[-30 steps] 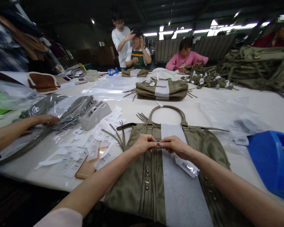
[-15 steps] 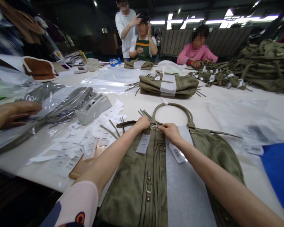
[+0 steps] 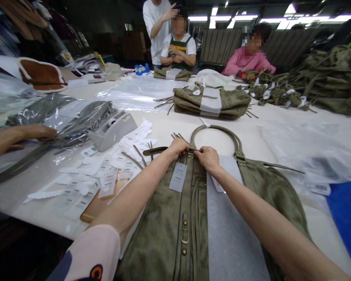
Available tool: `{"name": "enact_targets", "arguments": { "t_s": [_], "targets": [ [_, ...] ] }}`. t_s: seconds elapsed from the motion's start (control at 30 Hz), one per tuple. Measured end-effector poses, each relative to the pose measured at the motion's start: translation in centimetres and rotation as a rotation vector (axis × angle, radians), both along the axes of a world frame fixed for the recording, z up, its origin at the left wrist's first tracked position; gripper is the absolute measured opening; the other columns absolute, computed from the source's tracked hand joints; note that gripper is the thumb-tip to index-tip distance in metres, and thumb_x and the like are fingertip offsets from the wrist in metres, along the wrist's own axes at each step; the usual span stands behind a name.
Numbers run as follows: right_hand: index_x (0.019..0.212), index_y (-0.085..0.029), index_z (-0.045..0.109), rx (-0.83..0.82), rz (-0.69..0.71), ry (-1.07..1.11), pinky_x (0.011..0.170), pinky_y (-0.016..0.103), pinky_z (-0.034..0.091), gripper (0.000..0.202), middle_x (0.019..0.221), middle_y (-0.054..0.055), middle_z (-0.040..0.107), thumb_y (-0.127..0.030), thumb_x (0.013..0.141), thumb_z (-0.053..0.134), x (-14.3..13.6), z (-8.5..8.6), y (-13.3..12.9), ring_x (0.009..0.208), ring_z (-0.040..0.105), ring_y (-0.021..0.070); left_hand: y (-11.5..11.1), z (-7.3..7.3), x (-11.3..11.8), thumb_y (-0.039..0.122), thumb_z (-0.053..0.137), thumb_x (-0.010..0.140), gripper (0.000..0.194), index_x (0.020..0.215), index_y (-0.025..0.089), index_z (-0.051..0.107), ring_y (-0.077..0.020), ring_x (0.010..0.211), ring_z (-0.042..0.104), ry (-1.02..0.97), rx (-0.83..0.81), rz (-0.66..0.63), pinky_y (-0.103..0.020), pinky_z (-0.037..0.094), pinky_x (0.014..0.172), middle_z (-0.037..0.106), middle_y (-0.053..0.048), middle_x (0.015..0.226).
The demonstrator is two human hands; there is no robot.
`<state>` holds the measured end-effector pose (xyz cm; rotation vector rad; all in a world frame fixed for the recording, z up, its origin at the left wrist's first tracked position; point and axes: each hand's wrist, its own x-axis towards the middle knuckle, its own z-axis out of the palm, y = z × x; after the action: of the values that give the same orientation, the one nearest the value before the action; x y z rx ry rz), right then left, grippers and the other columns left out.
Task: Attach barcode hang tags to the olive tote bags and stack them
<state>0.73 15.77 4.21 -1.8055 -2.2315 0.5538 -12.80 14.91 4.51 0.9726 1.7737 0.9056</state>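
Note:
An olive green bag (image 3: 160, 222) lies in front of me, its round handle (image 3: 219, 128) pointing away. Grey-white paper (image 3: 234, 226) runs down its middle. At the handle's left base, my left hand (image 3: 179, 148) pinches the top edge of the bag. Close beside it, my right hand (image 3: 207, 157) is closed on the same edge, fingertips nearly meeting the left ones. A grey hang tag (image 3: 178, 177) hangs just below my left hand. What the fingertips grip exactly is too small to tell.
A tape dispenser (image 3: 112, 130), loose white tags (image 3: 90, 175) and a plastic-wrapped bag (image 3: 84, 117) lie left, with another person's hand (image 3: 39, 132) on the wrap. Beyond are a folded bag (image 3: 210, 102), a bag pile (image 3: 336, 78) and people. A blue sheet (image 3: 348, 218) lies right.
My hands have drawn closer together at the handle base, and my right fingers have curled in. The white barcode tag under my right wrist is now mostly hidden. The view has shifted slightly.

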Motion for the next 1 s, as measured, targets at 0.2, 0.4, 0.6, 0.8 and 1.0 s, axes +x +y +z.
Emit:
{"name": "enact_targets", "arguments": {
  "t_s": [0.2,0.4,0.6,0.8,1.0],
  "targets": [
    [0.084,-0.018,0.065,0.292,0.053,-0.068,0.059,0.025,0.032,0.025,0.087,0.006,0.062,-0.033,0.087,0.046,-0.1,-1.4,-1.2,0.073,0.056,0.0148,-0.2,0.2,-0.8,0.007,0.049,0.049,0.012,0.059,0.009,0.055,-0.0062,0.037,0.036,-0.152,0.032,-0.062,-0.019,0.021,0.039,0.044,0.002,0.044],
    [0.082,-0.019,0.066,0.383,0.136,0.018,0.058,0.025,0.03,0.026,0.083,0.003,0.06,-0.034,0.088,0.046,0.3,-2.5,-1.5,0.072,0.054,0.0127,0.4,-0.1,-1.2,0.006,0.048,0.046,0.009,0.053,0.01,0.051,-0.0037,0.037,0.035,-0.255,0.038,-0.09,-0.019,0.019,0.037,0.056,-0.003,0.059],
    [0.081,-0.018,0.067,0.312,0.063,0.006,0.06,0.026,0.031,0.027,0.081,0.005,0.06,-0.033,0.088,0.046,-0.7,-2.3,-1.7,0.071,0.054,0.0142,0.6,-0.4,-1.6,0.006,0.048,0.046,0.009,0.053,0.01,0.053,-0.0039,0.035,0.034,-0.299,0.04,-0.165,-0.019,0.019,0.036,0.049,0.001,0.048],
    [0.086,-0.018,0.068,0.258,0.043,0.001,0.065,0.026,0.035,0.028,0.085,0.007,0.063,-0.032,0.088,0.044,-1.3,-1.9,-1.8,0.077,0.057,0.0166,0.4,-0.3,-2.1,0.007,0.05,0.05,0.007,0.053,0.009,0.056,-0.0052,0.034,0.035,-0.284,0.069,-0.2,-0.02,0.019,0.036,0.049,0.0,0.043],
    [0.097,-0.023,0.066,0.128,0.117,-0.009,0.07,0.028,0.04,0.024,0.089,0.006,0.066,-0.032,0.084,0.048,-0.6,-0.2,-2.2,0.082,0.059,0.0194,-0.3,0.4,-2.9,0.01,0.054,0.052,0.014,0.061,0.008,0.064,-0.007,0.036,0.035,-0.167,0.071,-0.222,-0.021,0.021,0.038,0.044,0.002,0.037]
  ]
}}
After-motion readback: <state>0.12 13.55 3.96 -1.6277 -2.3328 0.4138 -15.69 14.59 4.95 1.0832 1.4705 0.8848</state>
